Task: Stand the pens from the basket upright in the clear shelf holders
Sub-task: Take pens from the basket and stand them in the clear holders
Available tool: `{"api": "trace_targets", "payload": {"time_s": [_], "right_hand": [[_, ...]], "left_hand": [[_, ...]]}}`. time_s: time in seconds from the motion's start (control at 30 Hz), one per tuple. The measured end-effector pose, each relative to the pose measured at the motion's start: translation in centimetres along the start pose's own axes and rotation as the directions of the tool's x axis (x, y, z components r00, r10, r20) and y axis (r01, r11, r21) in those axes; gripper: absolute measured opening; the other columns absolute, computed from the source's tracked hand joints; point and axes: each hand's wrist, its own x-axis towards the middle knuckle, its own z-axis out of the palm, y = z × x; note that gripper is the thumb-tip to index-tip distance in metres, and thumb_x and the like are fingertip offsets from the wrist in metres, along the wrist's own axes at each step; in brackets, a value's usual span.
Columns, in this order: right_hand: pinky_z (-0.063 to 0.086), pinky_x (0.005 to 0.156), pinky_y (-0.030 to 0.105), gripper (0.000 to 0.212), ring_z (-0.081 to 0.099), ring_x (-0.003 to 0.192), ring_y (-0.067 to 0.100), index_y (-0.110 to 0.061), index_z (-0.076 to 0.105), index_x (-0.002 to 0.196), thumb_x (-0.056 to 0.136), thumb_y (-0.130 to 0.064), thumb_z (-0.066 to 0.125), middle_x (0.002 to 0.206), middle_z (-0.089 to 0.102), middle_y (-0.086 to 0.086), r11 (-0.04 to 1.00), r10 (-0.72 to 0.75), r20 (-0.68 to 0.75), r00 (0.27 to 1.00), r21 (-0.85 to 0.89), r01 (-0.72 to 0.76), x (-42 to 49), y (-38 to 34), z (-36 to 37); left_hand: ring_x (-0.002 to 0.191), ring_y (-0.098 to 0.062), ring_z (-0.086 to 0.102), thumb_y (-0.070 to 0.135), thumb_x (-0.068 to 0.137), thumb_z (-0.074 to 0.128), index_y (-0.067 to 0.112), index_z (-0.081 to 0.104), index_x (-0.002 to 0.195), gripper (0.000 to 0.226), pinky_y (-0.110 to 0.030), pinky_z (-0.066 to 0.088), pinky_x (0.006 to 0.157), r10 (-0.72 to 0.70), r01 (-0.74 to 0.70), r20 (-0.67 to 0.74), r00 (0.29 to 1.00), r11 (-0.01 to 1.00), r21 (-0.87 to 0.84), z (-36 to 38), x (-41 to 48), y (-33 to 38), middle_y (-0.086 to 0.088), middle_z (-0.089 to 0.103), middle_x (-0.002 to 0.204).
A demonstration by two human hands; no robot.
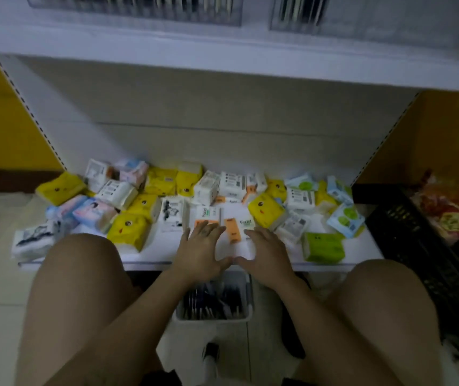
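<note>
Just beneath the wrists, pens [211, 300] lie ungripped in the white basket [215, 320]; left hand [199, 253] and right hand [268, 256] reach forward flat, fingers spread, empty, over the tissue-pack shelf [164, 253].

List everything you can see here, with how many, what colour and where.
tissue packs: many, yellow, white, pink, blue, green, scattered on lower shelf
clear holders: two, transparent, upper shelf at top
basket: one, white, floor between the knees
pens: several, dark, in the basket
crate: one, black, right of the lower shelf
knees: two, bare, flanking the basket
left hand: one, open, fingertips over an orange-white pack
right hand: one, open, over the lower shelf front
</note>
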Motion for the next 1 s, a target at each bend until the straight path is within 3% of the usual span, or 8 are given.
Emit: {"api": "trace_targets", "payload": {"time_s": [0.2,0.4,0.53,0.63,0.7,0.8,0.9,1.0], "right_hand": [[0.032,0.111,0.042,0.075,0.034,0.137,0.028,-0.023,0.038,0.146,0.083,-0.055,0.064,0.151,0.037,0.006,0.993,0.074,0.216,0.973,-0.101,-0.053,0.2,2.1,5.2],[0.055,0.082,0.04,0.053,0.058,0.106,0.025,-0.022,0.053,0.119,0.075,-0.046,0.068,0.118,0.057,0.003,0.985,0.152,0.363,0.919,-0.137,-0.109,0.2,5.0,8.0],[0.054,0.076,0.036,0.043,0.057,0.096,0.023,-0.019,0.054,0.113,0.077,-0.04,0.067,0.107,0.055,0.003,0.979,0.191,0.394,0.899,-0.141,-0.147,1.3,5.8,10.0],[0.045,0.067,0.028,0.027,0.055,0.086,0.021,-0.014,0.057,0.1,0.081,-0.03,0.067,0.101,0.058,0.008,0.974,0.225,0.45,0.864,-0.136,-0.183,2.1,6.0,11.8],[0.041,0.07,0.025,0.026,0.057,0.088,0.024,-0.009,0.062,0.103,0.087,-0.03,0.064,0.104,0.062,0.011,0.969,0.247,0.488,0.837,-0.122,-0.215,2.4,6.4,13.7],[0.039,0.083,0.022,0.033,0.058,0.108,0.028,-0.008,0.064,0.115,0.091,-0.03,0.06,0.116,0.061,0.011,0.969,0.246,0.54,0.805,-0.125,-0.212,2.6,7.4,16.9],[0.041,0.095,0.027,0.038,0.053,0.116,0.031,-0.009,0.061,0.122,0.087,-0.024,0.061,0.124,0.056,0.015,0.967,0.251,0.606,0.755,-0.124,-0.222,3.3,6.8,18.6],[0.042,0.097,0.032,0.035,0.052,0.119,0.033,-0.008,0.059,0.123,0.089,-0.018,0.057,0.128,0.054,0.016,0.967,0.253,0.64,0.725,-0.151,-0.203,3.4,6.5,20.0]], "left_hand": [[0.149,-0.021,0.003,0.063,0.087,0.053,0.023,0.017,0.153,0.085,-0.056,0.008,0.118,-0.1,0.11,0.199,0.975,0.993,-0.036,4.3,-0.1,-1.6,0.001,0.014,0.161],[0.146,-0.024,0.015,0.057,0.085,0.059,0.024,0.023,0.15,0.081,-0.049,0.017,0.117,-0.159,0.169,0.318,0.935,0.986,-0.003,7.7,-0.5,-3.5,-0.001,0.024,0.157],[0.144,-0.027,0.018,0.053,0.081,0.066,0.031,0.024,0.149,0.083,-0.059,0.018,0.114,-0.195,0.225,0.409,0.891,0.974,-0.026,9.6,-0.4,-5.8,-0.002,0.026,0.156],[0.144,-0.029,0.016,0.053,0.081,0.066,0.034,0.027,0.148,0.081,-0.065,0.018,0.111,-0.239,0.28,0.473,0.848,0.96,-0.017,10.4,-0.5,-7.2,-0.001,0.025,0.156],[0.144,-0.03,0.016,0.051,0.082,0.065,0.032,0.026,0.149,0.08,-0.064,0.018,0.111,-0.265,0.317,0.491,0.83,0.948,-0.024,11.0,-0.3,-7.4,-0.003,0.026,0.155],[0.139,-0.028,0.027,0.05,0.084,0.065,0.028,0.033,0.145,0.073,-0.055,0.025,0.112,-0.285,0.345,0.478,0.831,0.938,-0.041,12.2,-0.2,-6.7,-0.005,0.036,0.149],[0.133,-0.025,0.035,0.049,0.085,0.063,0.024,0.039,0.141,0.066,-0.042,0.034,0.106,-0.293,0.381,0.456,0.84,0.917,-0.113,13.9,-0.9,-6.1,-0.004,0.042,0.144],[0.136,-0.024,0.034,0.052,0.084,0.062,0.023,0.036,0.144,0.072,-0.043,0.038,0.107,-0.286,0.41,0.46,0.841,0.891,-0.195,14.6,-1.3,-5.7,-0.003,0.041,0.146]]}}
